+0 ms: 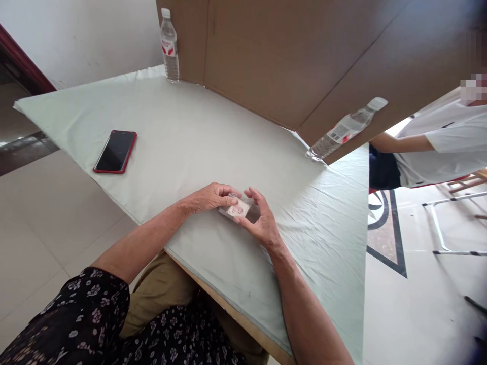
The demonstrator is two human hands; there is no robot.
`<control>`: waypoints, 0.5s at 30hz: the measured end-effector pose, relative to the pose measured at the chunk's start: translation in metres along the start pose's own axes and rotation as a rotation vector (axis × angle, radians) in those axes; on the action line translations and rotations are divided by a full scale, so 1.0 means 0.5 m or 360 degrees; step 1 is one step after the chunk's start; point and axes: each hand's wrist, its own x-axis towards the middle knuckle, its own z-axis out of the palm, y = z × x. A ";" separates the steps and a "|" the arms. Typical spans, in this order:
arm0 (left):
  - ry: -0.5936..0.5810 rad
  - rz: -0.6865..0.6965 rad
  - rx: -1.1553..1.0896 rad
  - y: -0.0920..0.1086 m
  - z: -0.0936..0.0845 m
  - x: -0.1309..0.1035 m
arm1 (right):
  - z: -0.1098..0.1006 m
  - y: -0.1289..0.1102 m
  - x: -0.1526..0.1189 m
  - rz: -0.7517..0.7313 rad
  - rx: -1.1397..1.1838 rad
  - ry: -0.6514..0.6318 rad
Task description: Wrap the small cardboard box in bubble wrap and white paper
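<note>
Close to the table's near edge, a small white packet (238,209) with reddish print sits in clear, crinkled plastic. My left hand (215,196) is closed on its left end, thumb on top and fingertips along the far side. From the right, my right hand (264,220) curves around the packet. Its thumb presses the near edge, and its bent fingers are at the far side by the loose plastic. The packet's underside is hidden, and I cannot tell what is inside.
A pale cloth (182,126) covers the table. A phone in a red case (116,152) lies at the left. One upright water bottle (170,48) and one tilted bottle (344,132) stand against a brown cardboard panel (262,61). A person in white (452,137) is at the right.
</note>
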 end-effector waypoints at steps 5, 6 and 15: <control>0.0101 0.0041 -0.0080 -0.003 0.010 0.003 | 0.004 -0.001 -0.004 -0.0110 -0.0018 -0.0071; 0.0102 0.0038 -0.0095 -0.004 0.012 0.004 | 0.005 -0.004 -0.005 -0.0146 -0.0051 -0.0069; 0.0245 0.0194 0.0009 -0.001 0.009 0.005 | 0.007 0.003 0.001 -0.0079 0.0020 0.0112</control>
